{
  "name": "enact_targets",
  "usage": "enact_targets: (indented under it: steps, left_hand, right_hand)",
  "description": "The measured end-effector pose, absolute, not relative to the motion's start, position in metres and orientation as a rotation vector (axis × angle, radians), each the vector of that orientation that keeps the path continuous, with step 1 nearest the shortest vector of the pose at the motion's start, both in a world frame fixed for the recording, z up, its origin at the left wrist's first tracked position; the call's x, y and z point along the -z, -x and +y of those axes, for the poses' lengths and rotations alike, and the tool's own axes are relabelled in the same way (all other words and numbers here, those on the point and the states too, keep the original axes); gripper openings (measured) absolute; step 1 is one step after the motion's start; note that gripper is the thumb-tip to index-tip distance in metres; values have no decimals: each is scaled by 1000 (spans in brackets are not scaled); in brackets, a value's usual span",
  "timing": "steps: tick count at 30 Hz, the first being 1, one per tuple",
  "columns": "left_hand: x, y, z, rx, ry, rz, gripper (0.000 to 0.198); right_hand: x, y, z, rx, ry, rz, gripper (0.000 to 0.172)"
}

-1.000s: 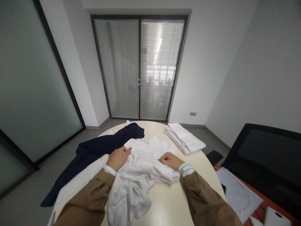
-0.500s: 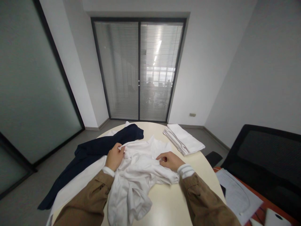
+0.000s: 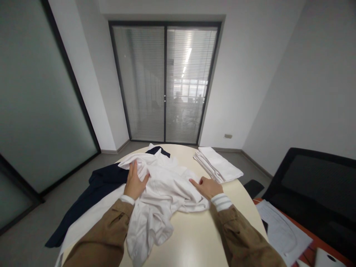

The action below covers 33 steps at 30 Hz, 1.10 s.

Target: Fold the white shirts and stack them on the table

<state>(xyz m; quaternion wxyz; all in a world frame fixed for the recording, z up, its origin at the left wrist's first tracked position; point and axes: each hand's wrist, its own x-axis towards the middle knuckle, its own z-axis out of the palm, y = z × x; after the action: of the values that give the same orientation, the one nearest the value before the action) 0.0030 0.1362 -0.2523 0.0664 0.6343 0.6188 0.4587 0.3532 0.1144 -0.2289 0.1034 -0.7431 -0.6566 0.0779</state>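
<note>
A crumpled white shirt (image 3: 164, 185) lies spread across the middle of a round cream table (image 3: 194, 237). My left hand (image 3: 135, 181) rests on its left part, fingers stretched out flat and pressing the cloth. My right hand (image 3: 207, 186) lies at the shirt's right edge with the forefinger pointing out and the other fingers curled; it holds nothing that I can see. A dark navy garment (image 3: 102, 185) lies under and to the left of the shirt, trailing off the table edge.
A folded stack of white cloth (image 3: 218, 163) sits at the table's far right. A black chair (image 3: 311, 185) stands on the right, beside an orange surface with white paper (image 3: 280, 230). Glass doors with blinds (image 3: 165, 81) are beyond the table.
The white shirt has been pushed and spread away from me, now covering more of the navy garment. Both hands slid forward; the left opened flat from a pinch.
</note>
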Motion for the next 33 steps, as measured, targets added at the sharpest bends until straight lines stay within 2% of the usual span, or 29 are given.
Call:
enact_targets:
  steps: [3,5,8,10,14,17,19,22,24,25,29,33]
  left_hand:
    - [256,-1,137,-1294,-2013,1829,90]
    - [258,0,139,-1254,-2072,1736,80]
    - [257,2,141,-1293,-2036,1619,59]
    - [255,3,142,-1409,-1970,1615,54]
    - [247,3,139,-1619,-1872,1872,58]
    - [236,0,130,-1523,-1786,2213,70]
    - [228,-5,122,-1372,-1862,2325,64]
    - [218,-15,111,-1179,-2128,2201,46]
    - [215,-20,106,-1104,-2295,1957,44]
    - [215,-23,105,-1064,-2385,1810,45]
    - [220,-27,104,-894,-2673,1325,57]
    - [222,-27,102,-747,-2678,1150,63]
  right_hand:
    - [237,-351,115,-323,2135,-2080,46]
    - [244,-349,117,-397,2035,-2129,30]
    - [253,-350,125,-434,1935,-2004,27]
    - [256,-353,130,-399,1899,-1787,25]
    - [254,-354,132,-392,1649,-1470,40]
    - [252,-348,128,-457,1465,-1501,54]
    - [253,-344,124,-532,1424,-1636,59]
    - [258,-341,119,-592,1307,-1958,79]
    - [260,-341,118,-580,1205,-2085,94]
    - [260,-341,118,-567,1175,-2105,93]
    - [258,-340,123,-556,1078,-2056,51]
    - [258,-339,132,-689,1124,-1759,33]
